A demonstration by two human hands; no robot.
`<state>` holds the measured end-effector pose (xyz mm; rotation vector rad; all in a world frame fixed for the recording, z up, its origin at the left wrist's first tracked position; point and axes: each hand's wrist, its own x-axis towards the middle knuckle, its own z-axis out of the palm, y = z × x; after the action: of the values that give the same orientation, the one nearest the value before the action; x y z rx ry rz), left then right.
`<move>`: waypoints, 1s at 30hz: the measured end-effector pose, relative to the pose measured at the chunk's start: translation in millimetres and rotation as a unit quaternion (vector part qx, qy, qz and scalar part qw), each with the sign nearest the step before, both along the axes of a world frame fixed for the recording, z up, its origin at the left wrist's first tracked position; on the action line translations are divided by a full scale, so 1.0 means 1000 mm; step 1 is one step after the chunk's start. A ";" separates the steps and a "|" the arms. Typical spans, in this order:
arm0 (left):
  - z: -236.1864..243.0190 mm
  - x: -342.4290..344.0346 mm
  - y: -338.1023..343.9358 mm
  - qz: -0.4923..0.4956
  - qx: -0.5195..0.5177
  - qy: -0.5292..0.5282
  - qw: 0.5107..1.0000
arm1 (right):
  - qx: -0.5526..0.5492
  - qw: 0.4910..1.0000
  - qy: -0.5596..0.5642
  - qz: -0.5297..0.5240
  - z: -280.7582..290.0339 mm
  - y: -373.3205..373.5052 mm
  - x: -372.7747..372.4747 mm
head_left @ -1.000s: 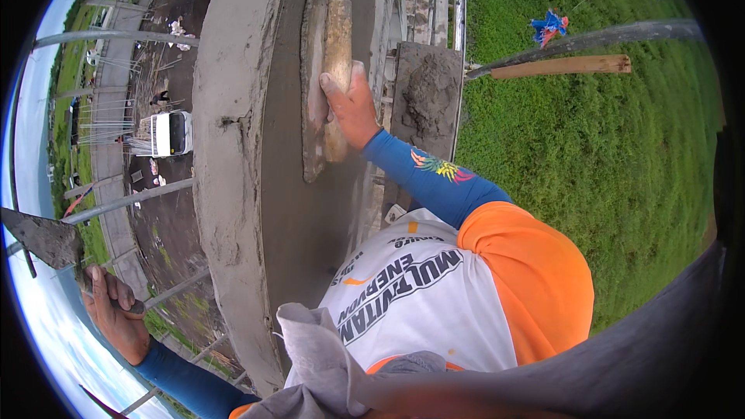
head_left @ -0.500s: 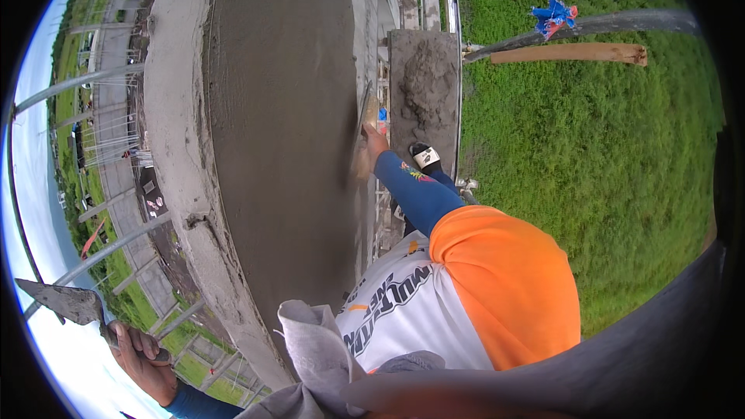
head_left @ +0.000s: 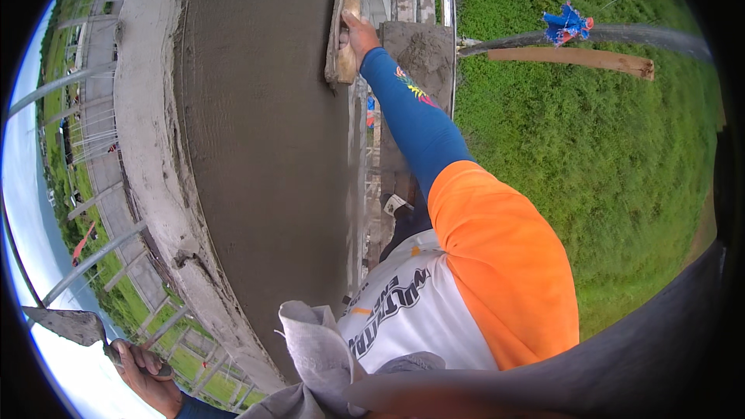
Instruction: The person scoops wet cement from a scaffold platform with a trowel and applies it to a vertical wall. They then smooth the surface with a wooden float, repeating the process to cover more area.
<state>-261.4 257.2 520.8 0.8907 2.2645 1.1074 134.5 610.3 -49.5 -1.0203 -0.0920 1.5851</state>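
Observation:
My right hand [head_left: 358, 40] is closed around a wooden float [head_left: 342, 71], which rests along the right edge of the smooth wet mortar surface [head_left: 264, 116]. That arm, in a blue sleeve, reaches far forward from the orange shoulder of my shirt. At the lower left, my left hand [head_left: 149, 376] grips the handle of a pointed trowel [head_left: 71, 325], held up away from the mortar surface. Grey mortar is stuck to the trowel's blade. Beside my right wrist lies a heap of wet mortar [head_left: 423, 53] on a board, partly covered by the forearm.
A rough concrete ledge [head_left: 147, 109] runs along the left of the mortar surface, with metal bars [head_left: 93, 264] beyond it. My foot [head_left: 396, 205] stands on narrow scaffold planks. Over the grass [head_left: 605, 163], a dark pole [head_left: 628, 34] and a wooden piece [head_left: 574, 60] stick out.
My right hand has slid the float forward along the mortar's right edge, and the arm is stretched further. The float now shows more of its wooden back. My left hand still holds the trowel, slightly lower.

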 end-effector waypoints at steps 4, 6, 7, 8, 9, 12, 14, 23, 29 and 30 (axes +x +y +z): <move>-0.003 0.013 0.024 0.009 0.008 -0.035 0.999 | 0.167 0.986 -0.009 0.016 0.084 0.104 0.058; -0.003 0.012 0.028 0.000 0.012 -0.039 0.999 | 0.192 0.981 -0.032 0.027 0.108 0.155 0.083; -0.003 0.011 0.028 -0.005 0.012 -0.041 0.999 | 0.218 0.975 -0.043 0.025 0.109 0.174 0.090; -0.004 0.008 0.028 -0.010 0.011 -0.041 0.999 | 0.198 0.979 -0.047 0.016 0.097 0.177 0.090; -0.004 0.006 0.026 -0.013 0.009 -0.043 0.999 | 0.177 0.983 -0.050 0.006 0.079 0.175 0.088; -0.005 0.002 0.022 -0.019 0.001 -0.053 0.998 | 0.120 0.991 -0.062 -0.017 0.022 0.154 0.075; -0.007 0.005 0.021 -0.025 -0.011 -0.066 0.997 | 0.050 0.995 -0.083 -0.023 -0.015 0.123 0.066; 0.000 0.060 -0.006 0.090 -0.042 -0.062 0.993 | -0.006 0.995 -0.103 0.011 -0.056 0.039 0.008; -0.001 0.040 0.009 -0.198 -0.026 -0.163 0.966 | 0.078 0.994 -0.043 0.058 0.019 -0.034 -0.001; 0.002 0.038 0.013 -0.196 -0.023 -0.172 0.965 | 0.026 0.991 -0.118 0.059 0.035 -0.060 -0.012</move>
<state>-223.3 270.5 523.1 0.9874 1.7318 0.9388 122.7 549.9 -15.0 -1.1751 -0.3591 1.5534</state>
